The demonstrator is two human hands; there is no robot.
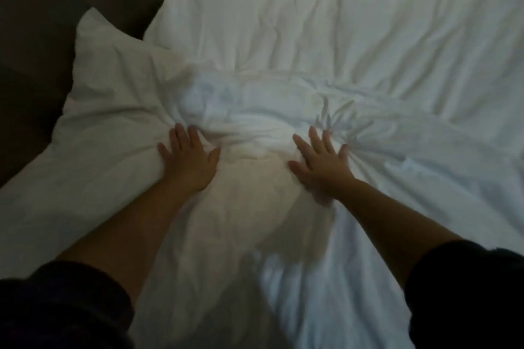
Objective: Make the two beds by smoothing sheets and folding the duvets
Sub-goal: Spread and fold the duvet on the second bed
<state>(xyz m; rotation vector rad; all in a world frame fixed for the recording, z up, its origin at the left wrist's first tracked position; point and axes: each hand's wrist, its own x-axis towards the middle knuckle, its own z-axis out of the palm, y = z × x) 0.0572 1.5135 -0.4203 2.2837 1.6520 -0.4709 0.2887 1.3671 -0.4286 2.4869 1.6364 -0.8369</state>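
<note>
Both hands lie flat, fingers spread, pressing the rumpled white duvet (312, 51) across the bed: left hand (189, 159) near the pillow (113, 88), right hand (320, 161) mid-bed.

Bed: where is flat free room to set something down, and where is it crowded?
Free: the broad duvet beyond the right hand, toward the far edge. Crowded: the bunched folds between it and the left hand, and the pillow beside that hand.

White pillow (113, 88) at left; dark brown surface (42, 37) behind it
</note>
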